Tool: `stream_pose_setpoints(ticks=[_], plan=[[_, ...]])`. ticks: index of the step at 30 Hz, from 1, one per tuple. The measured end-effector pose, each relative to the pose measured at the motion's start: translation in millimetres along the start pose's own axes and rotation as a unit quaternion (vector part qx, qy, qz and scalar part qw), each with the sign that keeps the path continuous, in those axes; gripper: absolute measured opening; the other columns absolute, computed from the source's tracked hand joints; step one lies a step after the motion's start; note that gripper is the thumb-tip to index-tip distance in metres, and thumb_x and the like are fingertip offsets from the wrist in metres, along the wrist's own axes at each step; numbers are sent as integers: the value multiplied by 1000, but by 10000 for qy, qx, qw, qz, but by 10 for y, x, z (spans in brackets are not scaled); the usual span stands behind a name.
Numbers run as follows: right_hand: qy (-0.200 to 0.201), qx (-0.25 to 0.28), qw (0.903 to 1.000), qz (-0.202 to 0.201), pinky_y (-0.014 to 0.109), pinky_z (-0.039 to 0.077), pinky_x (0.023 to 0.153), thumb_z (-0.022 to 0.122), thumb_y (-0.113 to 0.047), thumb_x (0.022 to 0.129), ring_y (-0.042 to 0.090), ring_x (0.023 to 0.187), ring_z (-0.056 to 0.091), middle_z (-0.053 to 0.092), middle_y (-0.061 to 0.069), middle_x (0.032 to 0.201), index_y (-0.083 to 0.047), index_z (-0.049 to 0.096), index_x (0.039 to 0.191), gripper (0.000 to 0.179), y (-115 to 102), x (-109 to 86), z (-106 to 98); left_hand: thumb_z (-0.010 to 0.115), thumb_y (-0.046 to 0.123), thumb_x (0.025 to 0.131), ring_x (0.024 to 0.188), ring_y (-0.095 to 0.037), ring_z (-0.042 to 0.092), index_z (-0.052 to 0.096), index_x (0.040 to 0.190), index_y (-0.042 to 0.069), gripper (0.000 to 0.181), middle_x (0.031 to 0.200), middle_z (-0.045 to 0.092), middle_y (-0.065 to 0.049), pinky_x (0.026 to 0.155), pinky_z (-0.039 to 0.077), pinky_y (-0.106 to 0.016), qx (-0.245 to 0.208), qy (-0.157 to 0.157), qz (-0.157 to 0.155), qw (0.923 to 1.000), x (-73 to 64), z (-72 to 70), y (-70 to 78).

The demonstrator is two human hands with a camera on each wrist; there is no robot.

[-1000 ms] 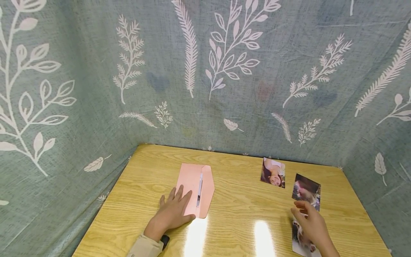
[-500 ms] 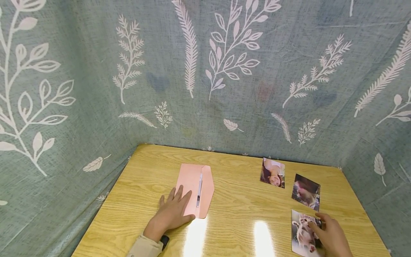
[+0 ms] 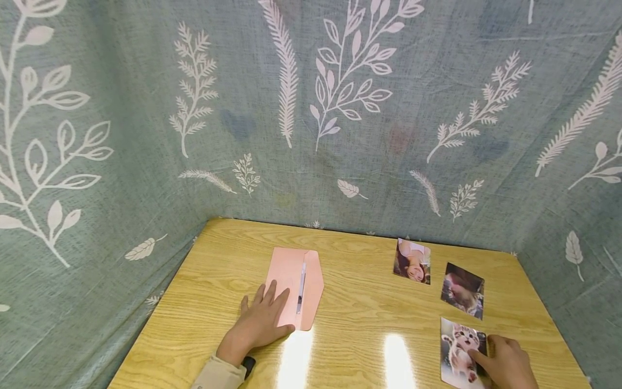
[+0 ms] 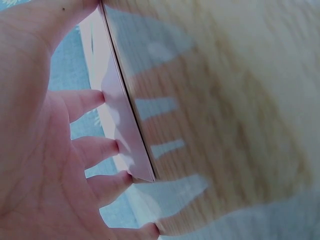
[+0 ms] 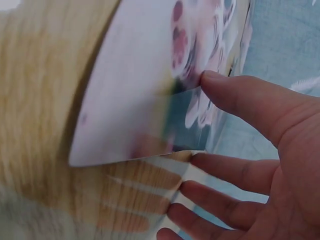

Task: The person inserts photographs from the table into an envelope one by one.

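My left hand (image 3: 259,321) lies with fingers spread on a pink envelope (image 3: 313,281), whose flap points to the right. Along the left wrist view, the envelope's edge (image 4: 127,105) shows, with my fingertips resting on and beside it. At the lower right of the head view, my right hand (image 3: 507,362) holds the side of a kitten photo (image 3: 457,351). Seen from the right wrist, the thumb presses on the print's face and the index fingertip sits at its edge; the other fingers touch the wooden table.
A photo of a person (image 3: 413,262) lies near the back edge of the wooden table (image 3: 359,302). Another, darker photo (image 3: 463,292) lies just behind the kitten one. A strip (image 3: 302,289) shows along the envelope's flap line. Leaf-patterned cloth (image 3: 301,108) hangs around the table.
My right hand has moved right and toward me, from above the photos to the right side of the kitten photo, uncovering its picture. My left hand has stayed on the envelope.
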State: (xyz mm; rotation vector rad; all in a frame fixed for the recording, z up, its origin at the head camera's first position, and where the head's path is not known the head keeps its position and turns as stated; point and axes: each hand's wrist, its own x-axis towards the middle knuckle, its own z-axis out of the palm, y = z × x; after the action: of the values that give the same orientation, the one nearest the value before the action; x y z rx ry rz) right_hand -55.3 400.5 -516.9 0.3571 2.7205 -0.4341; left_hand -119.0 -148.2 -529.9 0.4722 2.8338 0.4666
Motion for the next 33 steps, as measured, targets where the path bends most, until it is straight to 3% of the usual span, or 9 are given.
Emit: stream_pose_setpoints(ticks=[6, 16, 20, 23, 26, 33], plan=[[-40, 244, 9994, 252, 67, 44, 84, 75, -61, 80, 60, 100, 50, 51, 43, 106, 23, 47, 121, 98, -35, -9, -8, 66, 62, 88, 148, -46, 13, 35, 158, 20, 87, 164, 16, -19, 103, 13, -80, -71, 5, 25, 10000, -7, -3, -1], [28, 269, 9996, 89, 68, 40, 86, 76, -59, 80, 57, 99, 50, 52, 41, 105, 21, 46, 123, 95, -33, 16, -34, 65, 63, 88, 148, -45, 14, 35, 158, 20, 87, 164, 17, -18, 103, 14, -79, -1, 30, 17, 10000, -10, -12, 1], [389, 488, 9980, 58, 63, 44, 82, 78, -39, 84, 50, 92, 56, 56, 34, 96, 22, 45, 117, 77, -40, 4, -14, 65, 63, 88, 148, -45, 14, 34, 158, 20, 87, 164, 17, -18, 104, 14, -78, 1, 15, 25, 10000, -12, -16, 2], [754, 814, 9938, -5, 57, 48, 76, 74, -19, 87, 43, 84, 61, 59, 26, 89, 21, 47, 109, 53, -39, 1, 9, 65, 62, 89, 148, -45, 14, 34, 158, 21, 87, 164, 17, -18, 104, 13, -78, 18, -12, 15, 10000, -4, -14, 1], [918, 1325, 9869, 65, 52, 50, 72, 69, -13, 90, 37, 81, 62, 61, 20, 87, 18, 49, 106, 40, -31, 3, 24, 65, 62, 89, 148, -45, 13, 34, 158, 21, 86, 164, 16, -18, 104, 13, -78, 5, -32, 12, 10000, -4, -21, 5], [774, 2503, 9646, 305, 36, 52, 64, 67, -18, 94, 27, 79, 64, 65, 16, 90, 17, 50, 113, 44, 5, 30, 47, 65, 63, 88, 148, -45, 13, 34, 158, 21, 87, 164, 16, -19, 104, 12, -78, 16, -9, 12, 10000, -3, -4, -10]])
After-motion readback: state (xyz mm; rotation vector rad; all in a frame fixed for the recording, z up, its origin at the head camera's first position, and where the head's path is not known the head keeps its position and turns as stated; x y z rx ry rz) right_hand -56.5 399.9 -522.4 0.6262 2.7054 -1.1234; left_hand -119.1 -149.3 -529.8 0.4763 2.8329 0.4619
